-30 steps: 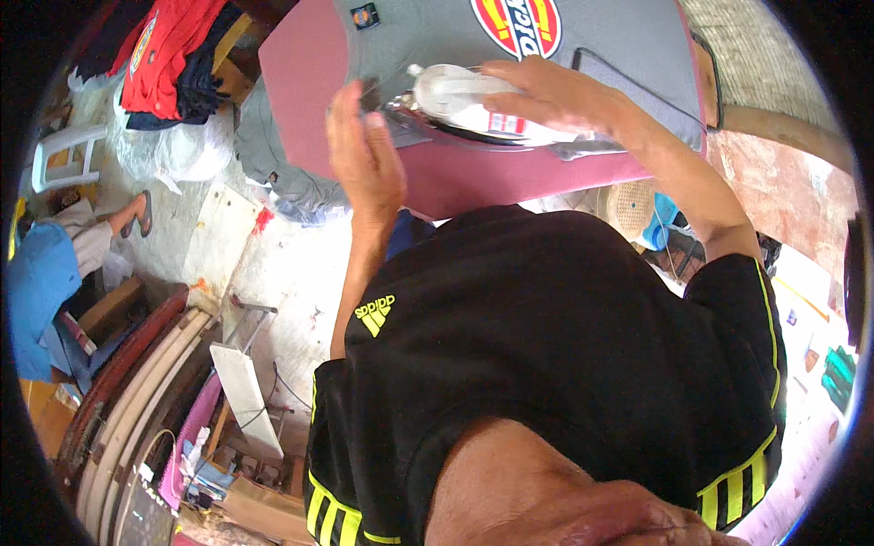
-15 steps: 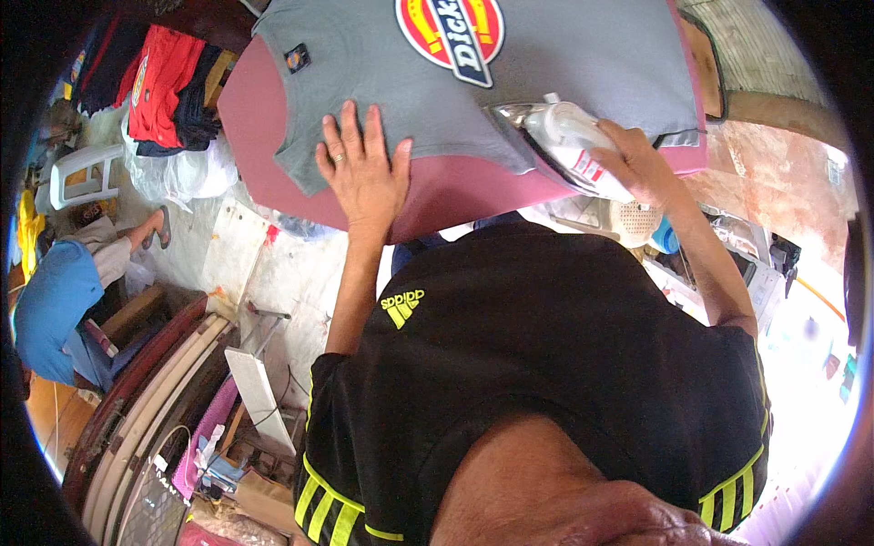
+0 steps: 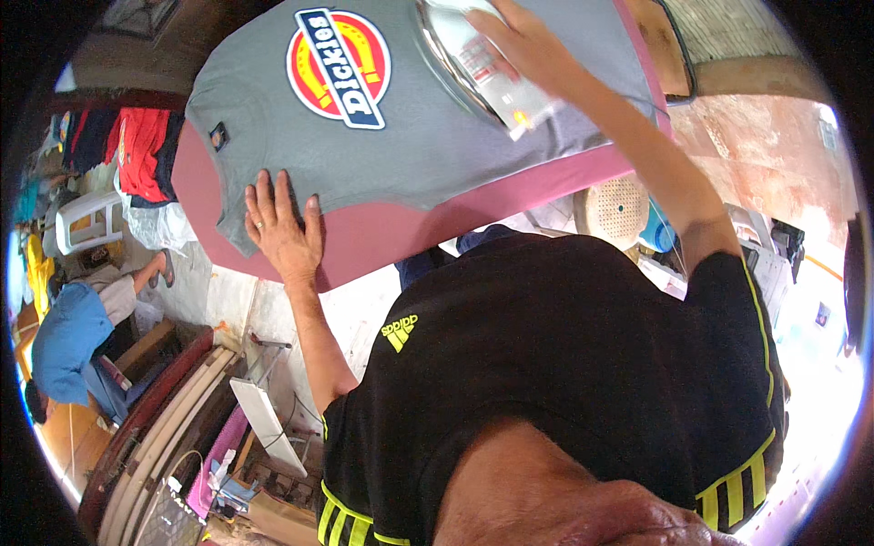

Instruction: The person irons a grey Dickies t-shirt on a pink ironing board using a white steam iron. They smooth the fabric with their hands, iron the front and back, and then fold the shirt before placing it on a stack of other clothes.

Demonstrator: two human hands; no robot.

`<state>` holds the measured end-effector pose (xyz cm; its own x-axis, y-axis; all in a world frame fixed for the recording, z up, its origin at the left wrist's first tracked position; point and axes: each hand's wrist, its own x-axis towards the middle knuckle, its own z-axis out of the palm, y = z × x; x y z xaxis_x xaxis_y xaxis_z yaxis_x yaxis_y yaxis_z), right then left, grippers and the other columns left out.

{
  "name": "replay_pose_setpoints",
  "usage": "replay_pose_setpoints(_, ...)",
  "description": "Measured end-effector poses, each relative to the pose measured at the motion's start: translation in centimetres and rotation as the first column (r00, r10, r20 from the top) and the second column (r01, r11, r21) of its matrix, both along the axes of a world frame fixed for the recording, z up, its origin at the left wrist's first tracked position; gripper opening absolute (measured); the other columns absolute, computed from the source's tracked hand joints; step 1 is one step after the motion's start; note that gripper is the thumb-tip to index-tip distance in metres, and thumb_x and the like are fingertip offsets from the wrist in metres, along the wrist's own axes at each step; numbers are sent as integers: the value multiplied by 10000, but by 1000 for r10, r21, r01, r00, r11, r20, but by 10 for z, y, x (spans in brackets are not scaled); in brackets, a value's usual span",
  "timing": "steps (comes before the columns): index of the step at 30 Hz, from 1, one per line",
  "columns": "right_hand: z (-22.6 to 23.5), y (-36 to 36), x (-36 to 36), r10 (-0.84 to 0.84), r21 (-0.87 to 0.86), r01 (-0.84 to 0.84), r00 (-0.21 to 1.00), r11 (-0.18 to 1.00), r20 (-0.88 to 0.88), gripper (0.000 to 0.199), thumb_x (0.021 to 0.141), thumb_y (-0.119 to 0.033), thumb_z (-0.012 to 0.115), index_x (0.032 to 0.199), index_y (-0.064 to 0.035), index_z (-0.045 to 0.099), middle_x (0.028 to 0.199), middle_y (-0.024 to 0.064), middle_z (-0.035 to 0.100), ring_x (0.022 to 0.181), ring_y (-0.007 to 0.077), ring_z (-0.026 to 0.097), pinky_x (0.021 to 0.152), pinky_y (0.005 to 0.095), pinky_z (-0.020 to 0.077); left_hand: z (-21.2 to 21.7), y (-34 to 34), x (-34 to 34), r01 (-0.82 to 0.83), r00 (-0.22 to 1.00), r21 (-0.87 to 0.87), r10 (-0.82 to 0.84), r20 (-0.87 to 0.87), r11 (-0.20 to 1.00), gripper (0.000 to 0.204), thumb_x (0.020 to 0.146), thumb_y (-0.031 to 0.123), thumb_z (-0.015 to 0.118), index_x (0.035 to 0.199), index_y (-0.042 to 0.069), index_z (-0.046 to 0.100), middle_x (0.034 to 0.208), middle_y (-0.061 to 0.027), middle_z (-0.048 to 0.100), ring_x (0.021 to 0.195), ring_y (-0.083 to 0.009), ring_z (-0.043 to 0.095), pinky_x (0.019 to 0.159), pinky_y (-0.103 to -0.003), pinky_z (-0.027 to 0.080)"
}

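Note:
A grey T-shirt (image 3: 410,155) with a round red and yellow print is spread over a padded maroon ironing board (image 3: 355,246). My left hand (image 3: 284,232) lies flat near the neckline, fingers spread, partly on the cloth and partly on the board's cover. A white and silver clothes iron (image 3: 473,68) sits on the shirt to the right of the print. Wrapped round its handle, my right hand (image 3: 521,45) grips it; the handle is mostly covered by the fingers.
Left of the board, folded red and dark garments (image 3: 144,155) lie above clear plastic bags. A white plastic stool (image 3: 89,218) stands beyond them. Another person in blue (image 3: 68,341) is at the far left. Long boards (image 3: 168,419) lean at lower left. A beige perforated stool (image 3: 612,214) is under the right side.
My right hand has pushed the iron away from me, up from the shirt's near edge to beside the print. My left hand stays on the neckline area. The whole view has shifted somewhat.

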<state>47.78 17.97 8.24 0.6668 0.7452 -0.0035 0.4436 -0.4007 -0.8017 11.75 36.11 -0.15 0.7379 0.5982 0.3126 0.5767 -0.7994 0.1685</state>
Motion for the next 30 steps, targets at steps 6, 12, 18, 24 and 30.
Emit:
replay_pose_setpoints(6,8,19,76,215,-118,-185,918,976,334,521,979,-441,487,1080,57,601,1022,319,638,961,449,621,810,476,484,3,-1,4,34,999,19,-34,24,999,576,940,460,528,1417,139,514,1524,-118,407,1427,-375,307,1131,-541,223)
replay_pose_setpoints(12,6,-93,60,166,-57,-156,924,986,344,422,1005,-371,493,1035,43,573,816,172,585,740,244,577,649,371,447,2,-1,5,47,999,28,-47,7,998,585,943,460,526,1411,109,513,1533,-130,389,1429,-387,296,1123,-549,225)
replay_pose_setpoints(18,14,-192,11,-166,-173,201,967,964,195,369,1011,-349,489,1202,-47,582,801,148,620,671,273,614,636,381,493,2,-1,6,58,998,57,-60,22,997,569,943,437,539,1396,92,524,1518,-132,412,1424,-389,306,1123,-540,234)
replay_pose_setpoints(24,2,-180,48,-469,120,472,882,873,-55,317,1023,-297,475,1196,-49,570,623,28,495,426,96,417,420,285,357,2,-1,6,58,995,19,-60,82,998,517,951,408,535,1347,77,566,1472,-129,469,1402,-394,346,1116,-538,248)
replay_pose_setpoints(30,20,-122,181,-336,-3,344,920,939,203,373,994,-339,496,1116,-2,602,963,239,654,977,299,664,784,406,526,-1,-12,6,-86,995,133,77,69,987,479,968,421,516,1311,97,600,1409,-114,526,1360,-386,397,1095,-541,268)
